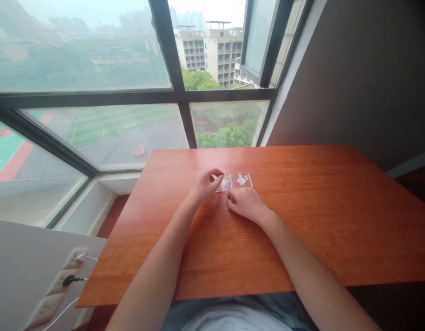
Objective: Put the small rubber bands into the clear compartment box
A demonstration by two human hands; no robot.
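A small clear plastic case [228, 182] lies opened flat on the wooden table, with small coloured loops in its left half. The lid half [242, 180] to the right bears a white printed shape. My left hand [206, 184] is at the case's left edge, thumb and forefinger curled together over it; what they hold, if anything, is hidden. Just in front of the case, my right hand [246, 203] is closed, palm down, near the tabletop. A small pinkish ring [226, 202] shows at its fingertips, too small to tell its exact kind.
The reddish-brown table [336, 220] stretches far to the right. Behind it stand dark-framed windows [180, 94], one pane swung outward. At lower left, wall sockets [57, 281] hold a white plug and a black plug with cords beside the table's edge.
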